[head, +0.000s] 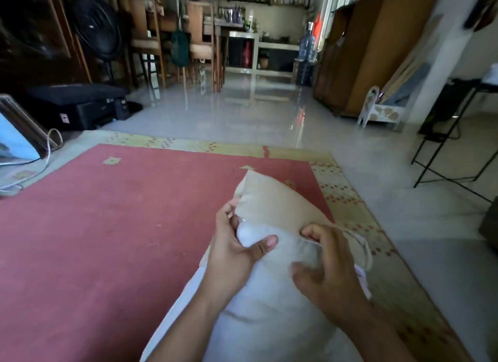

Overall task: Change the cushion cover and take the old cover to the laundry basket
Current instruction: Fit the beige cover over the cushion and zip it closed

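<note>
You sit over a red rug (107, 213) with the work in front of you. Your left hand (234, 251) clamps the side of the white cushion insert (264, 307): the thumb lies across the bare filling, and the fingers curl round behind, up where the hem begins. The insert runs from your lap out over the rug, and only its far end sits inside the beige cushion cover (272, 200); most of the insert is bare. Your right hand (331, 270) has its fingers hooked into the cover's open hem, pinching the fabric, though its thumb is too blurred to say where it presses. The step in hand looks like working the cover along the insert. These frames don't settle whether it is coming off or going on. Either way, the next move calls for holding the insert steady with your left and drawing the hem evenly with your right, so the corner doesn't bunch. I see nothing I can call a laundry basket.
</note>
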The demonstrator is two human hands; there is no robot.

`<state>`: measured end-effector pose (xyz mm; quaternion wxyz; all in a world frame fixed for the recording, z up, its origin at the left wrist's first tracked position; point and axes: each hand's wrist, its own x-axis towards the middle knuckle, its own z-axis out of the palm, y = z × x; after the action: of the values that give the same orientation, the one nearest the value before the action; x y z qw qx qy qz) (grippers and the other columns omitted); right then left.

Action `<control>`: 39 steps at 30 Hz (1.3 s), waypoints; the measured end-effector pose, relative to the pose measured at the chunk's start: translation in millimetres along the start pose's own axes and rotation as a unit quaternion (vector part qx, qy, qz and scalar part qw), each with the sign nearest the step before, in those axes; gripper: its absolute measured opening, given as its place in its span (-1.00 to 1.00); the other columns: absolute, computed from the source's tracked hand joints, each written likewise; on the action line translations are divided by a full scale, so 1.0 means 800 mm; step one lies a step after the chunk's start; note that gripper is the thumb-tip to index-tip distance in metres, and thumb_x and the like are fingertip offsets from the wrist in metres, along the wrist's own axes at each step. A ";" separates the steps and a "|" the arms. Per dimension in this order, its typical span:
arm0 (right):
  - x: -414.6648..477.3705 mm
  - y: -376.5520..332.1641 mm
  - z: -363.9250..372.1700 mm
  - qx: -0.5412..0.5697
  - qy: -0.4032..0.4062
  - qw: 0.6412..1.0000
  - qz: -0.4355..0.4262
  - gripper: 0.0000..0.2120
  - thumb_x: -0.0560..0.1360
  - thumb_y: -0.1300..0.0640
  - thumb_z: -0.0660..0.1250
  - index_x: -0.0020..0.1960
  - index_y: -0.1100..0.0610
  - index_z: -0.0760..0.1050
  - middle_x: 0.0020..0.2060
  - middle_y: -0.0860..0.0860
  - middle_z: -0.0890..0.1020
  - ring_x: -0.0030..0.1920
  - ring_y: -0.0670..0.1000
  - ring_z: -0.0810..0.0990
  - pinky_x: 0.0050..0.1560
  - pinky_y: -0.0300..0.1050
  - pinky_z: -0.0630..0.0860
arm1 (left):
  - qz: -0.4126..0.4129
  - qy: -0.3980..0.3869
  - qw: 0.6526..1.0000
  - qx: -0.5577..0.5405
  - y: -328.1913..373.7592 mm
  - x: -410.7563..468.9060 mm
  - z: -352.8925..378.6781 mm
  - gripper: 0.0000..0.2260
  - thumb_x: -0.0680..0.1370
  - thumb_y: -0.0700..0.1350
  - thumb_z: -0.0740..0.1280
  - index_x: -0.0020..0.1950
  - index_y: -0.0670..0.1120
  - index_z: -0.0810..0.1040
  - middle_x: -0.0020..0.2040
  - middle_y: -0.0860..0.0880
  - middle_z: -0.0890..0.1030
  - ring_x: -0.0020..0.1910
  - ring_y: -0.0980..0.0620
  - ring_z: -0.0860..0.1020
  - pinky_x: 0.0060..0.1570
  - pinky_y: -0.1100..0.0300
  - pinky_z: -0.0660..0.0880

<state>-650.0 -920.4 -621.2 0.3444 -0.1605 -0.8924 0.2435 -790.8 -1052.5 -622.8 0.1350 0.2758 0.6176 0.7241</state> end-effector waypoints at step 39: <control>-0.014 0.098 0.120 0.006 0.002 1.000 0.026 -0.66 0.31 0.12 0.46 -0.24 -0.02 0.26 -0.33 0.01 0.48 -0.24 0.12 0.47 -0.24 -0.04 0.31 | 0.020 -0.211 0.963 0.166 -0.065 0.016 -0.021 -0.91 0.66 -0.22 0.26 0.14 -0.16 0.52 -0.16 0.16 0.61 -0.13 0.26 0.50 -0.09 0.33 0.41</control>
<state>-699.1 -891.7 -731.9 0.3408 -0.1820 -0.8857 0.2576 -818.2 -1048.6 -671.4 0.1999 0.4531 0.6810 0.5394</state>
